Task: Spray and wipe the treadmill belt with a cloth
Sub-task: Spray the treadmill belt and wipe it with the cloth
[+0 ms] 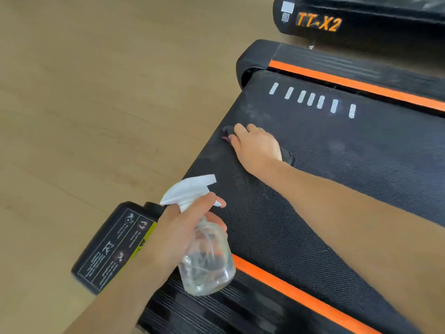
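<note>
A black textured treadmill belt [349, 165] with white dash marks runs between two orange-striped side rails. My right hand [255, 145] lies flat on a dark cloth [227, 131] near the belt's rear end; the cloth pokes out past my fingertips and again by my wrist. My left hand [173, 235] grips a clear spray bottle [207, 261] with a white trigger head, held over the near side rail, one finger on the trigger. The nozzle points toward the belt. A little liquid sits in the bottle's bottom.
The near rail's end cap [108, 247] bears a warning label. A second black machine marked "TT-X2" [320, 22] stands beyond the far rail [361, 83]. Light wooden floor [96, 92] spreads to the left.
</note>
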The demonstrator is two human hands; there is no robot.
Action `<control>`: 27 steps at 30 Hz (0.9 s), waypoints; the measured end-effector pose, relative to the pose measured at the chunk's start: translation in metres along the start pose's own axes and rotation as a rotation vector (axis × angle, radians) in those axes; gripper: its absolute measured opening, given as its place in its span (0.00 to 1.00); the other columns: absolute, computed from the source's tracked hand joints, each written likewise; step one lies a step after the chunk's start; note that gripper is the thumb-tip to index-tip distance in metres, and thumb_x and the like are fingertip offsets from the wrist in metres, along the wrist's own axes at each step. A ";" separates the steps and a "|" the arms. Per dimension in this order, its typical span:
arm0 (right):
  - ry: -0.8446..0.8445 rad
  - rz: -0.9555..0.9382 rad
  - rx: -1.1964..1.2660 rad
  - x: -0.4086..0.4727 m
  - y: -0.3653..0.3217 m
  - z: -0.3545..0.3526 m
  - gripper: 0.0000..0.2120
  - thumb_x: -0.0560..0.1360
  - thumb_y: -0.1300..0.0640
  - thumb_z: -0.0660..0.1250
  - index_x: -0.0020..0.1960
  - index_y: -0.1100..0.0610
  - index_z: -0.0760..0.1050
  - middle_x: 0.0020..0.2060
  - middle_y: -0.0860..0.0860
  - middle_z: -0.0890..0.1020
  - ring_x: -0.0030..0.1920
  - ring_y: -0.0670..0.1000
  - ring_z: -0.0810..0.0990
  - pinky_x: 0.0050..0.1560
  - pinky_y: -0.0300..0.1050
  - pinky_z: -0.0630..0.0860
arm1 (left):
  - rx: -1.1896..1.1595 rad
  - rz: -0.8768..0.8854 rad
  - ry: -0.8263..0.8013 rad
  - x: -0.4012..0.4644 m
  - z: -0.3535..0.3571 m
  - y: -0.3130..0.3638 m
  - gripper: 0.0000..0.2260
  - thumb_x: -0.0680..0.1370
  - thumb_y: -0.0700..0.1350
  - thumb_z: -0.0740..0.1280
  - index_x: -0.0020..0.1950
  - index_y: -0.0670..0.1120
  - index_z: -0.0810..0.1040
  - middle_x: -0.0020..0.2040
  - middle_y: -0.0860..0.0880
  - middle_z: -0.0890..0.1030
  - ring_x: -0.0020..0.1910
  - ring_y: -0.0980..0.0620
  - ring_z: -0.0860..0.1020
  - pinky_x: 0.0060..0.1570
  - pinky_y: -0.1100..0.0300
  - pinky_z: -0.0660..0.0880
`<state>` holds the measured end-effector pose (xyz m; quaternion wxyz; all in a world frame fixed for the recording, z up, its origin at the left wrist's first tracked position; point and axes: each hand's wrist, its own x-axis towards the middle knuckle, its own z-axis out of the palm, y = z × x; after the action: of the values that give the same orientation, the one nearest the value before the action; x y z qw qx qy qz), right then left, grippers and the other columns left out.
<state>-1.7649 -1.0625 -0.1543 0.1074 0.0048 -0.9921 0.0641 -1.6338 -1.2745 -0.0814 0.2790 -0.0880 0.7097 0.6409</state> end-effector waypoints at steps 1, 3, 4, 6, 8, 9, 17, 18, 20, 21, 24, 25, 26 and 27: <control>0.006 -0.054 0.029 -0.019 -0.003 -0.004 0.14 0.84 0.47 0.53 0.53 0.56 0.72 0.45 0.55 0.78 0.44 0.59 0.78 0.40 0.50 0.67 | -0.007 0.008 -0.001 0.000 0.000 0.000 0.10 0.76 0.54 0.71 0.48 0.48 0.86 0.36 0.40 0.85 0.39 0.41 0.85 0.53 0.42 0.83; -0.015 -0.168 0.036 -0.071 -0.004 -0.019 0.15 0.83 0.47 0.54 0.47 0.55 0.72 0.39 0.52 0.78 0.39 0.57 0.79 0.38 0.50 0.71 | -0.034 0.020 0.035 -0.001 0.000 0.002 0.09 0.80 0.50 0.68 0.48 0.48 0.86 0.37 0.40 0.85 0.40 0.41 0.85 0.51 0.44 0.82; -0.036 -0.224 0.031 -0.097 0.000 -0.030 0.15 0.83 0.46 0.54 0.45 0.54 0.72 0.37 0.51 0.77 0.37 0.56 0.78 0.38 0.51 0.73 | -0.053 0.032 0.066 0.000 0.001 0.004 0.09 0.80 0.51 0.68 0.48 0.48 0.86 0.38 0.40 0.85 0.39 0.42 0.84 0.50 0.45 0.82; -0.083 -0.347 0.023 -0.139 0.012 -0.045 0.15 0.83 0.46 0.55 0.43 0.52 0.71 0.36 0.48 0.75 0.37 0.53 0.76 0.39 0.50 0.74 | -0.120 0.086 0.142 0.006 0.002 0.010 0.09 0.80 0.53 0.69 0.46 0.51 0.86 0.38 0.43 0.85 0.38 0.47 0.82 0.49 0.47 0.79; -0.080 -0.464 0.015 -0.157 0.023 -0.048 0.14 0.83 0.46 0.57 0.43 0.52 0.71 0.36 0.48 0.74 0.36 0.52 0.74 0.38 0.48 0.73 | -0.150 0.126 0.227 0.017 0.005 0.014 0.10 0.79 0.54 0.70 0.41 0.52 0.85 0.37 0.50 0.85 0.36 0.53 0.82 0.49 0.53 0.79; -0.059 -0.518 0.003 -0.150 0.028 -0.045 0.14 0.83 0.47 0.57 0.43 0.52 0.72 0.36 0.48 0.74 0.36 0.52 0.73 0.39 0.48 0.72 | -0.134 0.150 0.275 0.022 0.006 0.014 0.11 0.79 0.55 0.71 0.39 0.52 0.84 0.37 0.52 0.86 0.36 0.56 0.83 0.47 0.57 0.78; 0.040 0.132 -0.125 0.000 0.037 -0.011 0.17 0.84 0.47 0.52 0.52 0.57 0.73 0.47 0.57 0.80 0.47 0.62 0.79 0.44 0.53 0.72 | -0.028 0.442 0.446 0.032 0.020 -0.014 0.14 0.74 0.52 0.68 0.47 0.43 0.85 0.43 0.48 0.86 0.42 0.60 0.83 0.42 0.72 0.76; 0.034 0.128 -0.149 -0.004 0.024 -0.011 0.17 0.84 0.47 0.52 0.51 0.57 0.74 0.46 0.57 0.81 0.46 0.61 0.79 0.43 0.52 0.72 | -0.012 0.452 0.444 0.033 0.020 -0.015 0.14 0.74 0.52 0.68 0.47 0.42 0.85 0.42 0.48 0.86 0.42 0.60 0.83 0.42 0.73 0.75; 0.030 -0.018 -0.130 -0.034 -0.001 -0.017 0.15 0.83 0.47 0.54 0.48 0.55 0.75 0.41 0.54 0.81 0.41 0.59 0.80 0.40 0.51 0.73 | -0.015 0.462 0.444 0.034 0.018 -0.015 0.16 0.74 0.54 0.68 0.48 0.42 0.85 0.42 0.47 0.86 0.42 0.59 0.83 0.43 0.72 0.76; 0.014 -0.133 -0.085 -0.056 -0.009 -0.024 0.14 0.83 0.47 0.55 0.47 0.53 0.75 0.39 0.53 0.80 0.39 0.58 0.80 0.39 0.51 0.73 | -0.024 0.467 0.443 0.034 0.017 -0.015 0.17 0.74 0.56 0.68 0.49 0.43 0.84 0.43 0.48 0.86 0.43 0.58 0.84 0.45 0.71 0.77; -0.048 -0.412 0.086 -0.119 -0.011 -0.037 0.13 0.83 0.47 0.57 0.44 0.52 0.73 0.36 0.49 0.76 0.37 0.54 0.75 0.40 0.50 0.71 | -0.018 0.457 0.462 0.034 0.019 -0.015 0.07 0.79 0.50 0.70 0.48 0.47 0.84 0.43 0.56 0.87 0.46 0.59 0.84 0.49 0.69 0.78; -0.049 -0.491 0.124 -0.124 -0.006 -0.039 0.14 0.83 0.47 0.58 0.43 0.52 0.73 0.36 0.49 0.75 0.37 0.53 0.74 0.39 0.49 0.70 | -0.014 0.465 0.472 0.032 0.020 -0.013 0.04 0.80 0.45 0.70 0.47 0.50 0.83 0.42 0.59 0.86 0.46 0.61 0.84 0.48 0.72 0.77; -0.040 -0.575 0.112 -0.120 0.001 -0.039 0.14 0.83 0.47 0.59 0.42 0.52 0.74 0.35 0.49 0.75 0.37 0.53 0.73 0.39 0.48 0.70 | -0.004 0.475 0.483 0.030 0.021 -0.012 0.06 0.81 0.42 0.69 0.45 0.51 0.82 0.42 0.61 0.86 0.45 0.63 0.83 0.47 0.74 0.75; -0.024 -0.648 0.050 -0.108 0.009 -0.036 0.14 0.82 0.47 0.61 0.41 0.52 0.74 0.35 0.49 0.75 0.36 0.53 0.73 0.39 0.48 0.71 | -0.007 0.478 0.482 0.031 0.021 -0.013 0.08 0.81 0.41 0.69 0.44 0.52 0.82 0.42 0.60 0.86 0.44 0.63 0.83 0.46 0.75 0.74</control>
<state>-1.6521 -1.0495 -0.1439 0.1101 0.3236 -0.9384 0.0509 -1.6471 -1.2494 -0.1084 -0.0552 -0.0690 0.7536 0.6514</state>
